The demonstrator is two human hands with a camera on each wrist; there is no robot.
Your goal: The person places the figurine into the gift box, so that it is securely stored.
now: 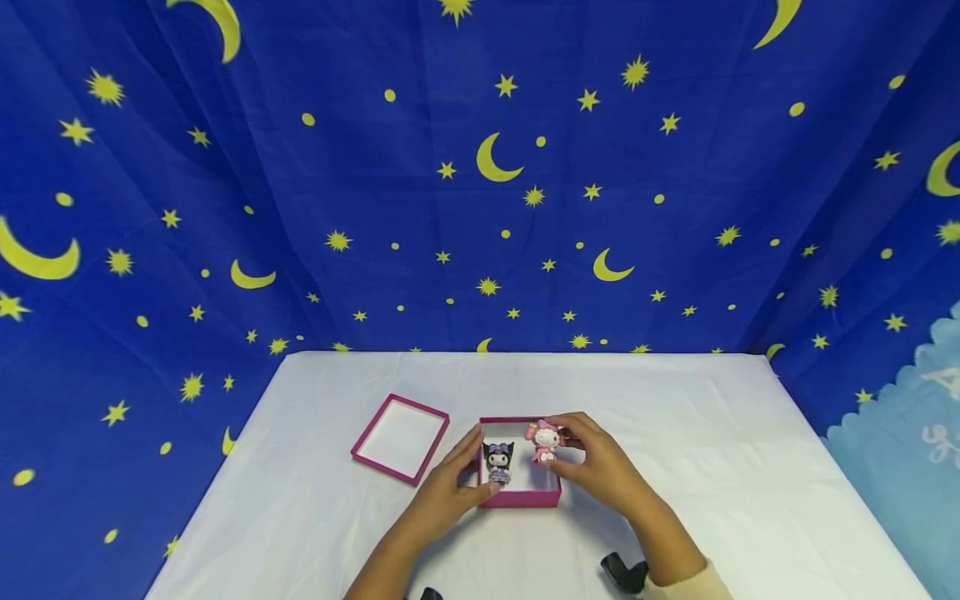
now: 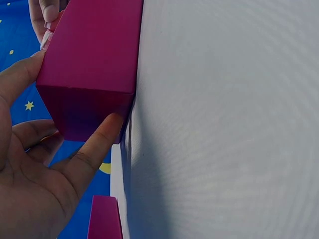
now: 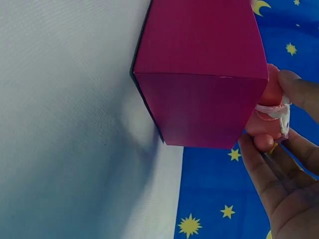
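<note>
Pink figurine with a white face and glossy, plastic-looking finish (image 1: 545,442): it's right there at the right end of the open magenta cardboard box (image 1: 521,500), near the back right corner! The right hand (image 1: 600,462) has it pinched, thumb on the front-edge side, fingers on the back-edge side. From the head view its head points towards the box's back edge, its feet towards the front; whether those feet touch the box floor, nobody can tell from these angles.

Everything hinges on this: the figurine sits just left of the right palm, clearly nearer that hand, while the left hand (image 1: 446,492) is across at the opposite end. And that left hand holds the box, thumb at the front left corner, fingers along the left wall. Just inside that wall, a black-and-purple figurine with a white face (image 1: 498,461)! Farther left on the white cloth-covered desk (image 1: 720,433), a square white lid with a magenta rim (image 1: 384,469) lies inside-up, apart from the box.
</note>
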